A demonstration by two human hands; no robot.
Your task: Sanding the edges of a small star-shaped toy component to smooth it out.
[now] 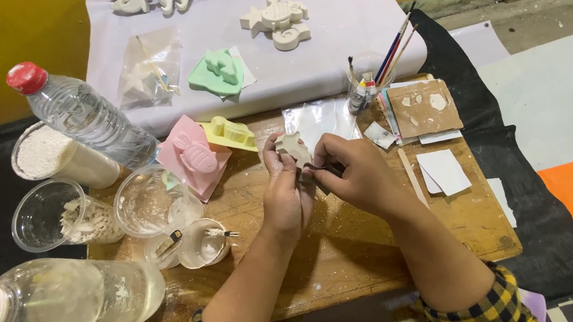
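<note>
Small white plaster cast, star-like, unpainted, tilted upright atop left hand fingertips; right hand pinching thin dark tool against lower edge.

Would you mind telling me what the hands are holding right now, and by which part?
The left hand pinches a small white plaster figure by its lower edge. The right hand grips a thin dark tool by its handle.
</note>
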